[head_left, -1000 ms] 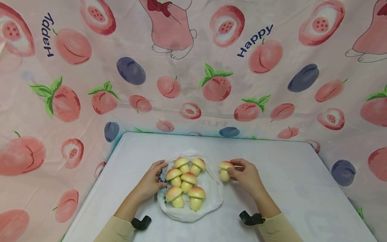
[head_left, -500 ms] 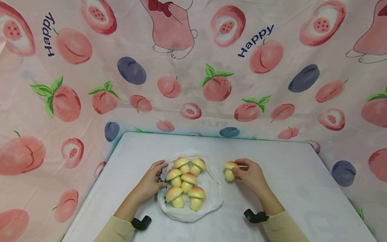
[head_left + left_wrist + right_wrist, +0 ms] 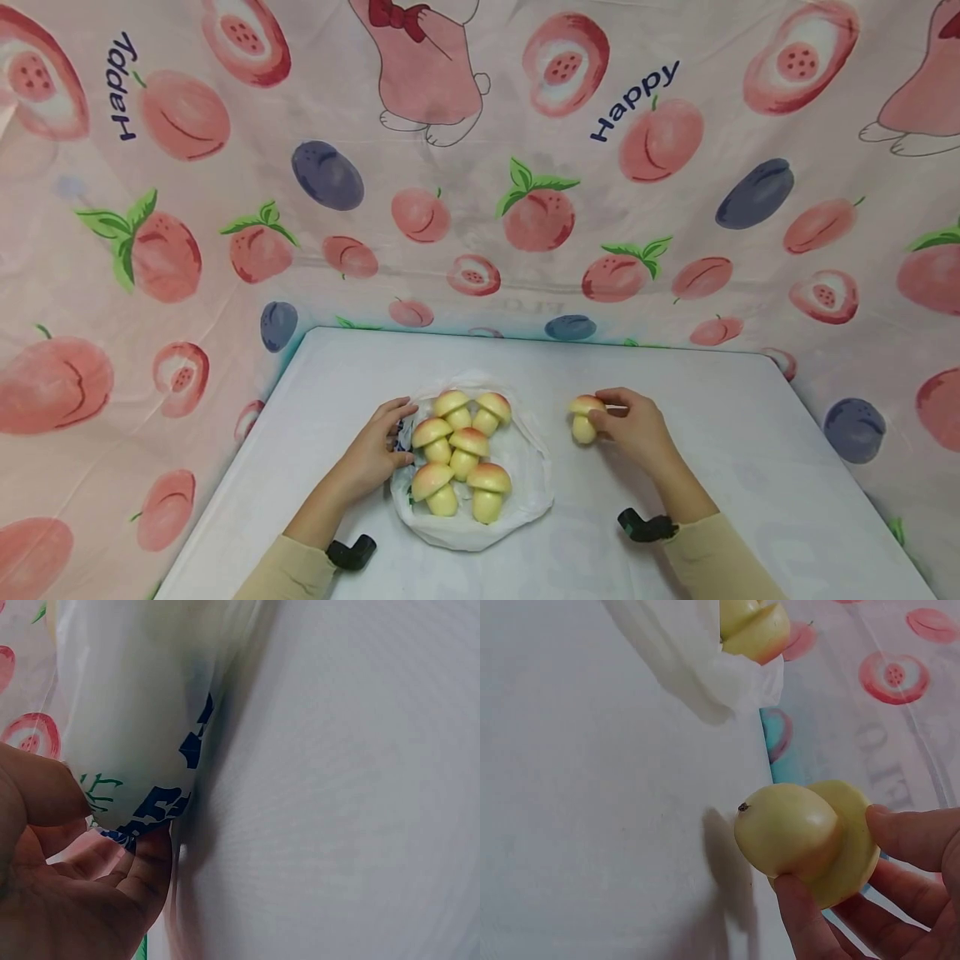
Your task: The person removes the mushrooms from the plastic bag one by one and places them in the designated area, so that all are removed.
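My right hand (image 3: 633, 425) grips a mushroom-shaped fruit (image 3: 584, 419), pale yellow with a reddish blush on its cap. In the right wrist view, the thumb and fingers hold this mushroom-shaped fruit (image 3: 787, 829) by its cap, and a small dark spot marks the stem's end. Its shadow falls apart from it. Several similar mushroom-shaped fruits (image 3: 469, 442) lie in a white plastic bag (image 3: 517, 508) with its mouth spread wide. At the bag's left side, my left hand (image 3: 371, 450) pinches the edge. Blue and green print shows on the plastic bag (image 3: 127, 712) in the left wrist view.
A white table (image 3: 675, 533) carries everything. Behind and beside it hangs a pink cloth (image 3: 450, 183) printed with fruit. A black wrist device (image 3: 351, 552) sits at the left wrist, and another black wrist device (image 3: 645, 526) at the right.
My right hand has carried the mushroom-shaped fruit rightward, farther from the bag. The left hand and the fruits in the bag have stayed in place.
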`<state>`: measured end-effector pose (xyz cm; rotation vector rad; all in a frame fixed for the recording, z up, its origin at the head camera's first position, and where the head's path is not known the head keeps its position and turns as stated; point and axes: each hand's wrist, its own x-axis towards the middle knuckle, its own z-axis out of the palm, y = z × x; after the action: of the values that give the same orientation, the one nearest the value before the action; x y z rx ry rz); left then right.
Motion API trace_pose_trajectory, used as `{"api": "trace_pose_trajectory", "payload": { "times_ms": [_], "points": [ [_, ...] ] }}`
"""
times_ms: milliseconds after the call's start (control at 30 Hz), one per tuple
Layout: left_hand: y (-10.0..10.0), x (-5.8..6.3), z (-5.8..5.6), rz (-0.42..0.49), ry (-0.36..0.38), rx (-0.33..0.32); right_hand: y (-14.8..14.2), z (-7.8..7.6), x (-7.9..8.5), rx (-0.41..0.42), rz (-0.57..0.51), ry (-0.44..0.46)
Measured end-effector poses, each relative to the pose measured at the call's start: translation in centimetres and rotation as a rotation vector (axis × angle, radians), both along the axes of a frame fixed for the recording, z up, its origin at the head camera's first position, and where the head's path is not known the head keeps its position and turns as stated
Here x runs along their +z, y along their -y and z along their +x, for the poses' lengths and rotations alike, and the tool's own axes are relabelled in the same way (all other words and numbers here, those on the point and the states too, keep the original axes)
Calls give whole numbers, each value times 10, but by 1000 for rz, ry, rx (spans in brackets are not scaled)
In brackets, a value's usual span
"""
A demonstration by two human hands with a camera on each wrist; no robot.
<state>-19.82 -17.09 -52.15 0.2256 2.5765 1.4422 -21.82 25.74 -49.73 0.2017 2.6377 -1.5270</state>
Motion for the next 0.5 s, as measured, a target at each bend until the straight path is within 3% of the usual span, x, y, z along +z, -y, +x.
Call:
{"api": "trace_pose_trajectory", "payload": {
  "times_ms": [500],
  "points": [
    [0, -3, -2, -1, -1, 10, -13, -9, -6, 34, 6, -18]
  ]
}}
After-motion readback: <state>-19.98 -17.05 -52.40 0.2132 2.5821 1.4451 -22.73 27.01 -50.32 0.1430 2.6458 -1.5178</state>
